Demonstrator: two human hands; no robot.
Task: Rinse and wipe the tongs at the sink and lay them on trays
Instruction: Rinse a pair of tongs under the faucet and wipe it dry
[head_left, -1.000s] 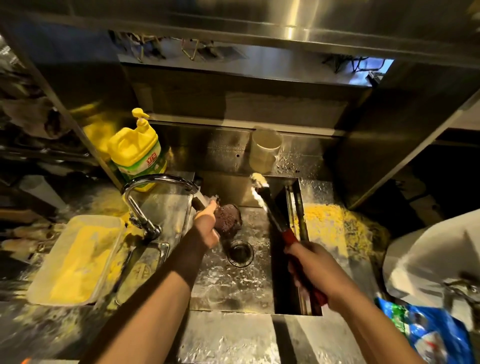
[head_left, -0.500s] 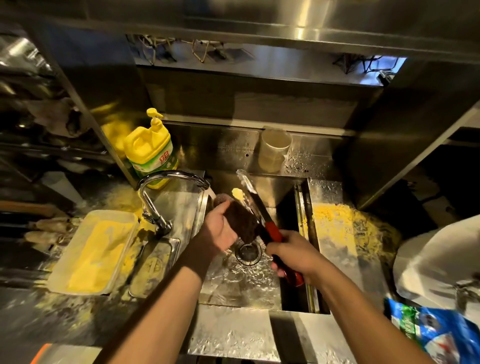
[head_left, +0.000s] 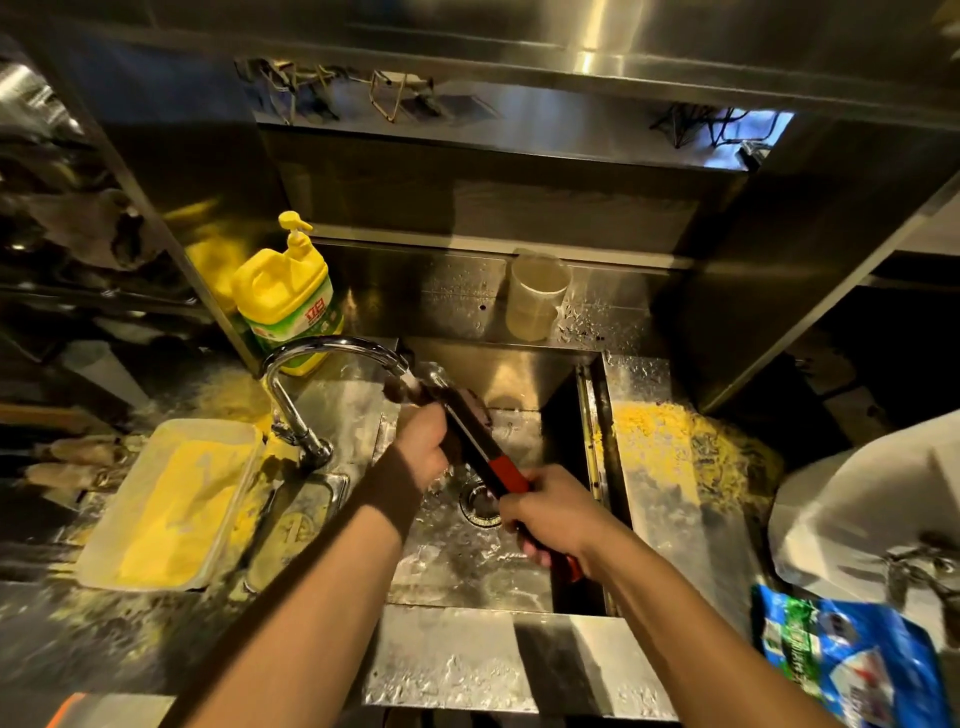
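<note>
Your right hand (head_left: 556, 512) grips the red-handled tongs (head_left: 480, 449) over the sink (head_left: 467, 566); your left hand (head_left: 423, 447) curls round a dark scrubber (head_left: 475, 410) against them under the faucet (head_left: 332, 353) — left, a tray (head_left: 171, 499) holds yellow crumbs.

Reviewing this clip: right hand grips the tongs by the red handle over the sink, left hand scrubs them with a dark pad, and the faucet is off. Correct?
Not quite. The head view shows water running from the faucet onto the tongs. The rest holds: right hand on the red handle, left hand holding the dark pad over the sink.
</note>
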